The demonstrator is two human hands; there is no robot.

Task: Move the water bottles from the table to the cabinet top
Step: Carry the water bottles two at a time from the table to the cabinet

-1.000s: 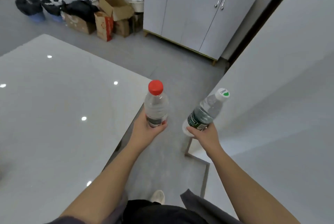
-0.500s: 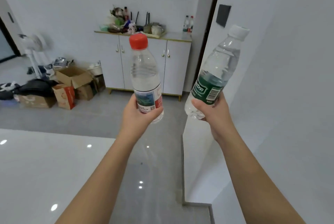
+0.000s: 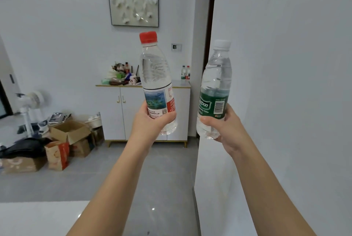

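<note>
1. Carrying one bottle apiece, the left hand (image 3: 152, 121) is wrapped around the lower body of the red-capped bottle (image 3: 156, 83), and the right hand (image 3: 224, 129) is wrapped around the base of the green-labelled bottle (image 3: 215, 90). Both sets of fingers are closed snugly on the plastic, with no gap showing.
2. Each bottle's long axis runs up from the fingers, close to upright, caps on top. The red-capped one leans slightly left at its top.
3. The cabinet top (image 3: 179, 84) lies straight ahead of the fingers and well apart from them, across open floor (image 3: 114, 174); neither bottle is over it.
4. Bare surface shows toward the cabinet's right end, beside two small bottles (image 3: 185, 72) already standing there. Clutter (image 3: 120, 76) fills the left part.
5. The right hand seems slightly nearer that bare end, though the wide lens makes this hard to judge.
6. Only a corner of the table (image 3: 38, 216) shows, below and left of the forearms.
</note>
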